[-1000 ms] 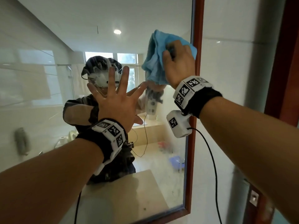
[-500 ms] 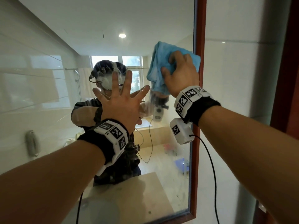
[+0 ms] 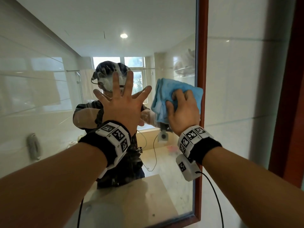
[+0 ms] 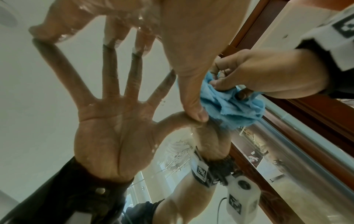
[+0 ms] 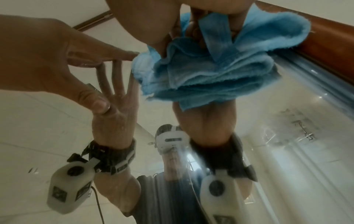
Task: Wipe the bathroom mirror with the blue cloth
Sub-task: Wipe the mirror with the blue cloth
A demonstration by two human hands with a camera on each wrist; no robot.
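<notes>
Mirror: hanging upright on a white tiled wall, bounded along its right and bottom edges by a red-brown wooden frame; the glass is reflecting a person wearing a head rig, a window and a ceiling light.
Cloth: blue, bunched into folds, being pressed flat to the glass at the mirror's right side, its right edge touching the frame; sitting at about mid-height of the mirror, level with the left hand. The right wrist view is showing its layered, frayed edges hanging below the palm.
Right hand: gripping the cloth, fingers curled into the fabric and thumb hooked around its lower left fold, palm pushing it against the glass.
Left hand: lying flat on the glass just left of the cloth, all five fingers straight and spread wide, holding nothing; in the left wrist view the fingertips are meeting their own reflection, and the thumb is lying right beside the cloth.
Wristbands: black bands with white marker blocks are sitting on both wrists, left and right; a black cable is trailing down from the right one.
Counter: a beige top is showing only as a reflection low in the glass.
</notes>
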